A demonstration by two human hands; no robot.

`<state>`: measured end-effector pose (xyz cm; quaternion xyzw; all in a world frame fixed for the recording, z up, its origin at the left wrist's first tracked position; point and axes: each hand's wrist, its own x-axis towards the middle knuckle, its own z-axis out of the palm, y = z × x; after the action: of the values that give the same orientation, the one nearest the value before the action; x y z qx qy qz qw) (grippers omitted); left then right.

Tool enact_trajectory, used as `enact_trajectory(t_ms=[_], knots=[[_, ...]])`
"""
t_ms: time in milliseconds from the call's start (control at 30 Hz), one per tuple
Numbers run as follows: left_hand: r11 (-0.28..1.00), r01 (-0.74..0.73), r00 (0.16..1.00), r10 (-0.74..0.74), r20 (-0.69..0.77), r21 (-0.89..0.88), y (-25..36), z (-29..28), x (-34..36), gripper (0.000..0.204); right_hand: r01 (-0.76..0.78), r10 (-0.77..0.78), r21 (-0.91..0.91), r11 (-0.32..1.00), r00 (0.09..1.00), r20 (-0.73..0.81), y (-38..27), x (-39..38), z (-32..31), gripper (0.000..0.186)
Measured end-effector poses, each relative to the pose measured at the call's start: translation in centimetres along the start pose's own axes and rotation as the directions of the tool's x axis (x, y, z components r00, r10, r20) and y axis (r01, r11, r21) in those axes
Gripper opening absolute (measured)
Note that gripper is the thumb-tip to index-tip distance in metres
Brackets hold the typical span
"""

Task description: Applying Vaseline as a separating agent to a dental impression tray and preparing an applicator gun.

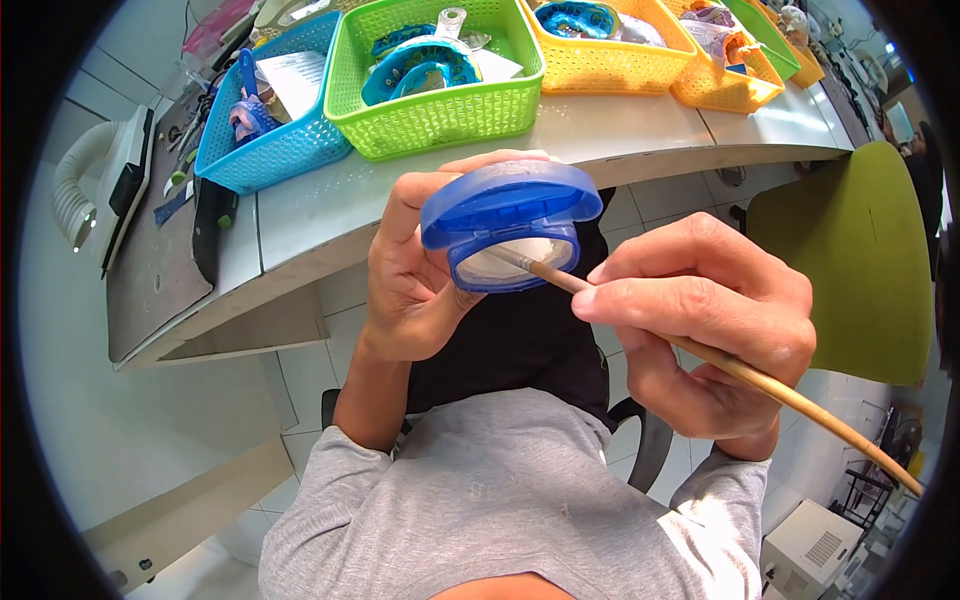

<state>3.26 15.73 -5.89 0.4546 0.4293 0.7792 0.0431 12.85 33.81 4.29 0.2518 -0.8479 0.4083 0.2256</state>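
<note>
My left hand [412,270] grips a blue plastic tub [462,272] with its hinged lid [510,195] raised, and tilts its mouth toward me. Pale, whitish stuff [485,265] shows inside the opening; I cannot tell whether it is powder or paste. Between the thumb and fingers of my right hand [720,315] is a long wooden-handled paintbrush [770,382]. Its bristle end reaches into the tub's mouth, and the handle slants down to the right. Both hands are in front of my body, nearer me than the bench edge.
A curved white bench [600,130] runs across the far side. On it stand a blue basket [270,160], a green basket [430,120] holding blue impression trays [425,68], and several yellow baskets [610,68]. A white hose [75,185] is at left, a green chair [850,270] at right.
</note>
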Motion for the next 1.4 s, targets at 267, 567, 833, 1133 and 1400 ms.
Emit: enact_trajectory(t_ms=[267,567,833,1133,1400], knots=[[0.993,0.116,0.99,-0.115,-0.075,0.003,0.4,0.6,0.0,0.053,-0.006,0.005,-0.009,1.0,1.0,-0.018,0.5,0.1,0.2,0.036],[0.996,0.092,0.991,-0.091,-0.096,0.004,0.1,0.4,0.0,0.055,-0.058,0.061,0.046,0.997,0.996,-0.064,0.2,-0.2,-0.2,0.039],[0.997,0.072,0.993,-0.07,-0.091,0.018,0.1,0.7,0.0,0.055,-0.022,0.022,-0.001,1.0,0.998,-0.059,0.2,-0.2,-0.3,0.037],[0.993,0.11,0.991,-0.107,-0.077,0.038,0.4,0.4,0.0,0.054,0.009,-0.011,-0.033,0.999,0.998,-0.064,0.5,-0.2,-0.1,0.038],[0.998,0.061,0.991,-0.059,-0.117,0.012,0.1,0.7,-0.3,0.061,0.006,-0.009,-0.025,1.0,0.994,-0.106,0.6,-0.2,-0.2,0.018]])
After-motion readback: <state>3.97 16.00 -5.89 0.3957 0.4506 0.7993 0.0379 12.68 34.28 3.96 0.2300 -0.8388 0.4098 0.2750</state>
